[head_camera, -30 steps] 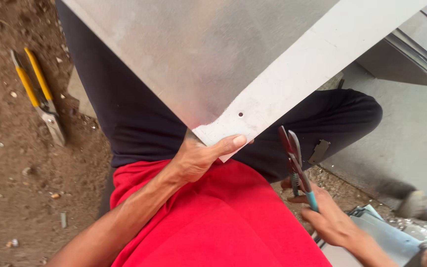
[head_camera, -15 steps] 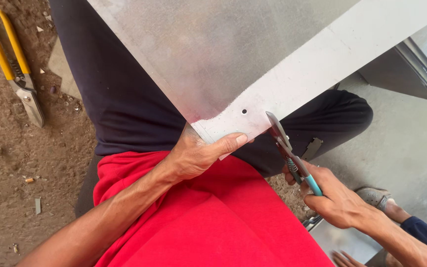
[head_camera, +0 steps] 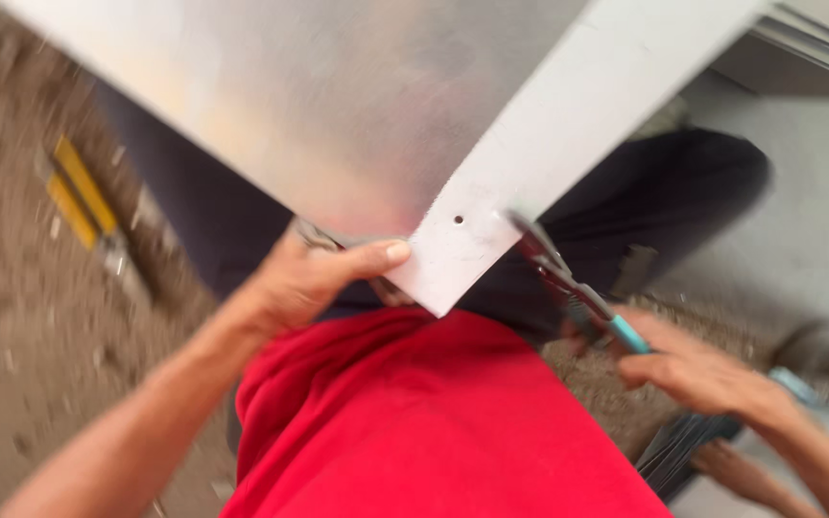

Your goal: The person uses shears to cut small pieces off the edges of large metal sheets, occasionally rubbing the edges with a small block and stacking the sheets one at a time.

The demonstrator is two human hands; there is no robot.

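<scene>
Head view: the metal sheet (head_camera: 338,105) slants across the person's lap, its white folded strip (head_camera: 568,125) ending in a corner just above the red shirt (head_camera: 434,432); the left hand (head_camera: 309,283) pinches that corner, thumb pressed on top; right of the corner, the right hand (head_camera: 693,369) has its fingers wrapped around the snips (head_camera: 573,288), blades touching the strip's edge; yellow-handled snips (head_camera: 83,201) lie on the dirt ground (head_camera: 21,364), well left of the sheet.

A pale grey, dully shining metal sheet (head_camera: 338,105) with a white strip (head_camera: 549,153) is seen above the fingers; teal-handled snips (head_camera: 578,288), yellow-handled snips (head_camera: 83,206).
</scene>
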